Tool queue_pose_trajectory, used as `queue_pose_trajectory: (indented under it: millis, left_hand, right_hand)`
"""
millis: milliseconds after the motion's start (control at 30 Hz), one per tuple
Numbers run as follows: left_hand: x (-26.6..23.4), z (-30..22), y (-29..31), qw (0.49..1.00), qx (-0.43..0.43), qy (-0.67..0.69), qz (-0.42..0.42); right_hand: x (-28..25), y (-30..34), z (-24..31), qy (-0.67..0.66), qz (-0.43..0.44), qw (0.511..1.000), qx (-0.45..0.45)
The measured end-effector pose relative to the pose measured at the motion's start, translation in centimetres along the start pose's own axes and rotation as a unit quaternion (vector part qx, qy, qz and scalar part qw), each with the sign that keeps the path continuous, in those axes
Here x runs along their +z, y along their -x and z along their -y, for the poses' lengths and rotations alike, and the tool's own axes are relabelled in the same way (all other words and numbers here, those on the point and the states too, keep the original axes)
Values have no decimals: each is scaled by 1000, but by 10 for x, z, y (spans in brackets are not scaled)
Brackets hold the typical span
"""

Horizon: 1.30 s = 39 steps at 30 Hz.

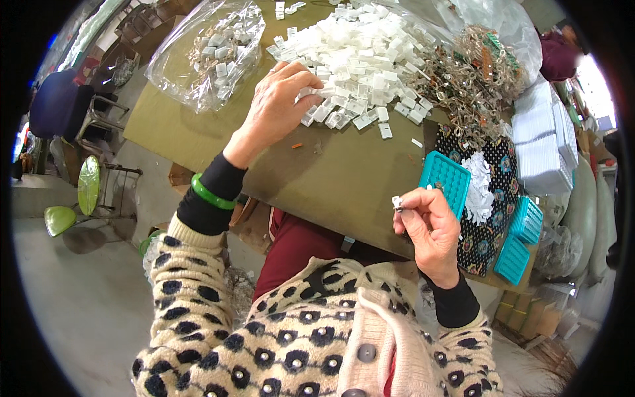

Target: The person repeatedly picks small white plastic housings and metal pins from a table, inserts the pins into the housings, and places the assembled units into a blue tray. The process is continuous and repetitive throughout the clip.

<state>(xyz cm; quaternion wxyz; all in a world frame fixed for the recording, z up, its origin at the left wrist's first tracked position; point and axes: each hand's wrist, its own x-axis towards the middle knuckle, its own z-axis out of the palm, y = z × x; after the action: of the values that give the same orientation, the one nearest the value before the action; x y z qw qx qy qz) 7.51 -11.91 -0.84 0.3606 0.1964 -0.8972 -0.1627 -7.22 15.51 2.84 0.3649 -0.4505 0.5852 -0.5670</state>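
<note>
At the near left edge of a heap of small white plastic housings (370,53), my left hand (281,99) reaches in with fingers curved and the thumb apart from the forefinger. The fingertips touch or nearly touch the nearest housings; I see none clearly gripped. My right hand (431,228) is closed in a pinch in front of the table's near edge. Between its thumb and forefinger is a small white plastic piece (397,201) with a dark part below it. Just behind that hand lies a teal tray (436,171) with rows of small pockets.
A clear plastic bag (215,56) of small grey-white parts lies at the far left. Tangled metal strips (473,79) lie right of the heap. White slips (477,188) rest on a patterned cloth (473,245). Stacked white trays (539,135) and more teal trays (512,258) stand at the right.
</note>
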Motion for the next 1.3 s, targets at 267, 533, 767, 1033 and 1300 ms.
queue_pose_trajectory:
  millis: [267,533,767,1033,1300]
  left_hand:
    - [8,-98,27,948,-70,296,97]
    - [31,-139,54,668,-258,698,21]
    - [52,-154,66,610,-303,732,0]
    - [51,-164,70,552,-319,769,49]
    - [53,-164,77,578,-316,753,16]
  right_hand:
    - [-4,-33,1,342,-1,863,-372]
    - [2,-1,-9,221,-95,927,-289]
    - [-4,11,-7,68,-77,977,-185]
    - [-9,19,-5,-100,-102,988,-62]
    - [-14,18,-3,-149,-106,983,1]
